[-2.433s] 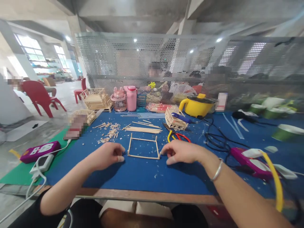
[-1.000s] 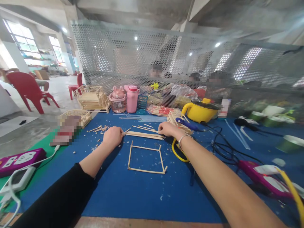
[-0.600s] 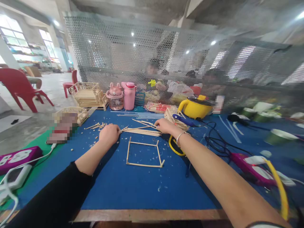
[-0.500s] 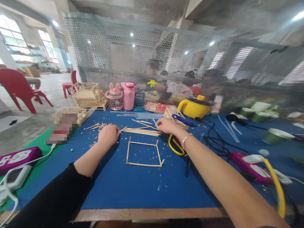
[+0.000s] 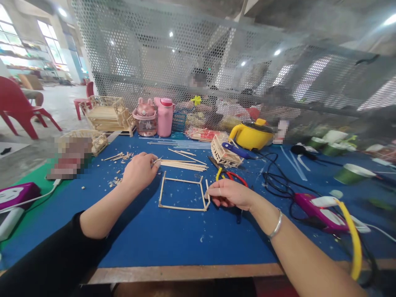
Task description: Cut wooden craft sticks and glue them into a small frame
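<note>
Lying flat on the blue mat is a rectangular frame of thin wooden sticks (image 5: 182,208), with short upright pieces at its corners. My right hand (image 5: 230,193) is closed in a pinch on a short wooden stick (image 5: 207,186), held just beside the right side of that frame. My left hand (image 5: 140,171) is closed at the left ends of a bundle of loose sticks (image 5: 185,165). A small thin piece shows at its fingertips, too small to name. Pliers with red and yellow handles (image 5: 236,178) lie behind my right hand, partly covered.
A small slatted wooden piece (image 5: 223,154) has a blue-handled tool (image 5: 235,150) resting on it. Farther back stand a yellow pot (image 5: 255,136), a pink bottle (image 5: 165,119) and a wooden model (image 5: 108,117). Black cables (image 5: 278,181) and a purple power strip (image 5: 320,212) lie right.
My right hand has come back from behind the loose sticks to the frame's right side, bringing a short stick. My left hand stays by the bundle. The camera view has shifted slightly.
</note>
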`<move>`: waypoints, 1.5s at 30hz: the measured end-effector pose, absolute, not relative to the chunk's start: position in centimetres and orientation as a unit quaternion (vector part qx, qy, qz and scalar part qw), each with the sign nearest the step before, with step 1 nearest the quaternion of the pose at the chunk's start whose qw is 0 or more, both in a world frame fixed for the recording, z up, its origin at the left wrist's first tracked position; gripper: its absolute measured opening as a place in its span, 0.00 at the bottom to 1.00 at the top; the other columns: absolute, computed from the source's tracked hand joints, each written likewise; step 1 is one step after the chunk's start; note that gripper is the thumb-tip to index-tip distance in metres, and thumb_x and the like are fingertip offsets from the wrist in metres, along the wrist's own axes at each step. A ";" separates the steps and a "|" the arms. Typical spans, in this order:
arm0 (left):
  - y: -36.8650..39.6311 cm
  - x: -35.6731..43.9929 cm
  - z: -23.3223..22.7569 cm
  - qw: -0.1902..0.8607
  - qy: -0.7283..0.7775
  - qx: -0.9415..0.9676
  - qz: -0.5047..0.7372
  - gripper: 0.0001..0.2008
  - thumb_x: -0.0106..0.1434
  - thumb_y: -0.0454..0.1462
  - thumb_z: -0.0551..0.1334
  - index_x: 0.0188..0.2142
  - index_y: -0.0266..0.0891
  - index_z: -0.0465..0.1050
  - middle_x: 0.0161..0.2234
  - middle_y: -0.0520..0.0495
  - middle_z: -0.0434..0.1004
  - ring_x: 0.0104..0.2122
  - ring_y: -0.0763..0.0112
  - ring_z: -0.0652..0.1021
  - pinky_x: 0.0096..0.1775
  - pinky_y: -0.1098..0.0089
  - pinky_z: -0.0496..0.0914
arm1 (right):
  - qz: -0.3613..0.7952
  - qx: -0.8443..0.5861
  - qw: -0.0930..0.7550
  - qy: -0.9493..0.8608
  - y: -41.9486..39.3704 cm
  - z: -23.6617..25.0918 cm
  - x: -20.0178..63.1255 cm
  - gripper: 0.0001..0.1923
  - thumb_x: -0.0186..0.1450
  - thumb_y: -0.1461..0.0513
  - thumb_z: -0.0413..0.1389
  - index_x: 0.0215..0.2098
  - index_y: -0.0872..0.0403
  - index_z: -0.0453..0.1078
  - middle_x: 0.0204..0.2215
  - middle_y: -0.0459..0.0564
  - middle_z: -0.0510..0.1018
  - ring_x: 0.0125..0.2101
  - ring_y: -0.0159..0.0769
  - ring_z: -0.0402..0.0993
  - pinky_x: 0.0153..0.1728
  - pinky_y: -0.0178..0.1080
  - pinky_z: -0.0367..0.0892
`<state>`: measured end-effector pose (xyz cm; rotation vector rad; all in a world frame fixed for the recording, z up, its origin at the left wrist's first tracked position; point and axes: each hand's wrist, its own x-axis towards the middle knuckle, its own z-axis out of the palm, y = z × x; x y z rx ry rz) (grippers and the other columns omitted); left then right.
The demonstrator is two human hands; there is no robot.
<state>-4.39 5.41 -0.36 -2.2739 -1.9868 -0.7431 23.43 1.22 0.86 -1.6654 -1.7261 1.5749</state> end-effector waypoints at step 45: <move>6.1 -6.1 0.8 0.028 -0.693 -0.704 -0.153 0.14 0.61 0.38 0.51 0.35 0.39 0.76 0.37 0.40 0.78 0.40 0.59 0.77 0.42 0.64 0.70 | 0.041 -0.602 0.125 -0.788 14.1 1.4 20.6 0.11 0.64 0.61 0.53 0.41 0.55 0.74 0.41 0.53 0.78 0.41 0.38 0.72 0.43 0.36 0.64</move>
